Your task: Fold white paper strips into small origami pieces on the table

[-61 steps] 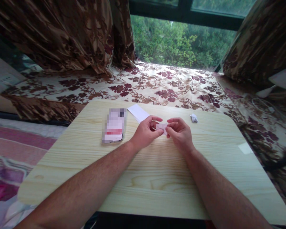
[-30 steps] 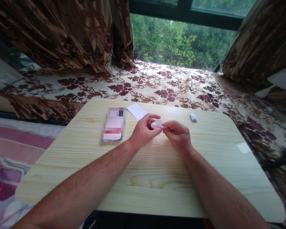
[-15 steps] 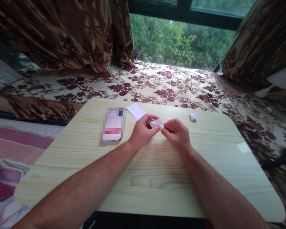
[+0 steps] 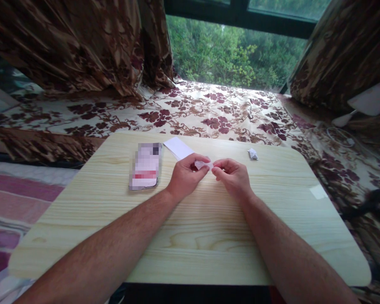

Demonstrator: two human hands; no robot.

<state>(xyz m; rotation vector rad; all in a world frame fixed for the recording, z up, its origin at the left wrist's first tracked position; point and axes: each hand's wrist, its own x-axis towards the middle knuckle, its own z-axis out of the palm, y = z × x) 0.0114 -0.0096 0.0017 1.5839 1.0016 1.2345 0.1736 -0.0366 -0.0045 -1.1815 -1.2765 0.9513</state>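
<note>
A small folded piece of white paper (image 4: pixel 203 165) is held above the middle of the table (image 4: pixel 190 236). My left hand (image 4: pixel 187 174) pinches it between thumb and fingers from the left. From the right, my right hand (image 4: pixel 232 175) is closed with thumb and forefinger on the paper's right end. Part of the paper is hidden by the fingers. Just behind my left hand lie flat white paper sheets (image 4: pixel 178 147). A small folded white paper piece (image 4: pixel 253 154) rests farther back, to the right of my right hand.
A pixelated phone-shaped object (image 4: pixel 145 166) lies left of my hands. At the table's right edge is a pale square patch (image 4: pixel 318 192). Beyond the table, a flower-patterned cloth (image 4: pixel 215 109) covers the window ledge, with curtains (image 4: pixel 107 46) on both sides.
The view has shifted slightly, so things sit a little farther left. My right fingers have moved along the folded paper's right end, and its raised corner now shows less.
</note>
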